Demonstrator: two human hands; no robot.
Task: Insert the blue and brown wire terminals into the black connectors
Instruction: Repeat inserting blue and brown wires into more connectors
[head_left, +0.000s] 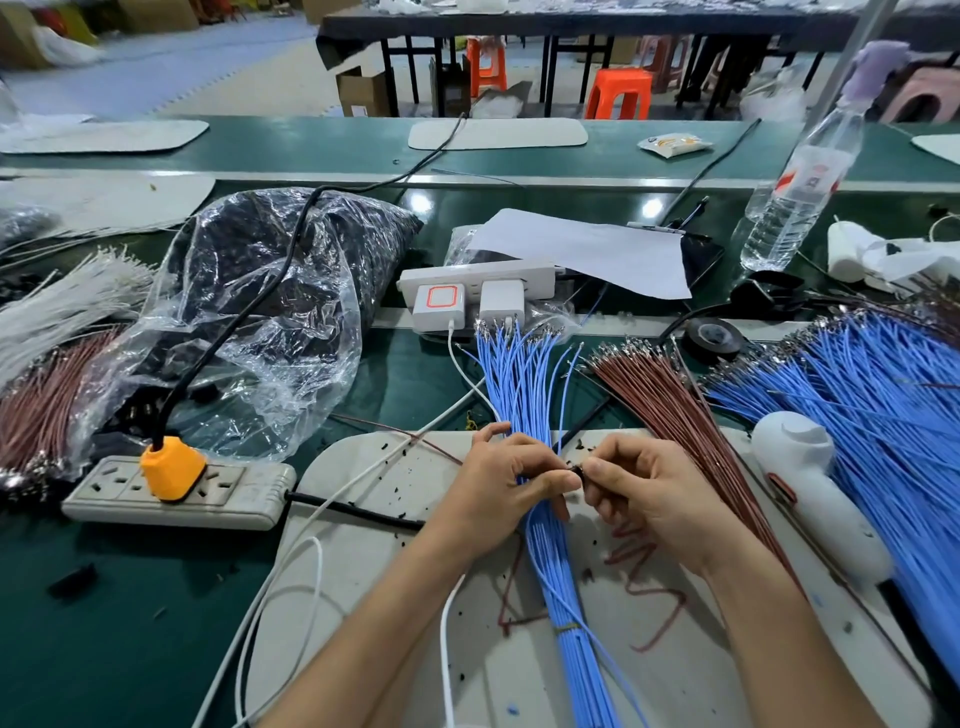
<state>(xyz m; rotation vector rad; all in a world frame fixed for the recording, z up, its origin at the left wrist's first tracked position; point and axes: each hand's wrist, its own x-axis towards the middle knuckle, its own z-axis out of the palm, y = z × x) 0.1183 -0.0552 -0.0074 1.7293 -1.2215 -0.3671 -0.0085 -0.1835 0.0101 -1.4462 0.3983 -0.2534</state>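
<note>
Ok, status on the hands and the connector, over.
Hands: left hand and right hand both pinch the black connector, fingertips meeting. Directly under them: blue wire bundle. Wire inserted or not: too small to tell.

Forearms angled inward, left hand (498, 488) and right hand (657, 493) meet at the fingertips, pinching one black connector (578, 474).

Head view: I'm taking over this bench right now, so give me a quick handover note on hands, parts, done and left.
Left hand and right hand: both pinch one black connector between their fingertips; any wire in the grip is hidden.
Parts: blue wire bundle lies under the hands on the grey mat; brown wire bundle just right of it.
Done: no finished piece can be told.
Left: seat blue and brown terminals in this connector, then probably work through both bundles.
</note>
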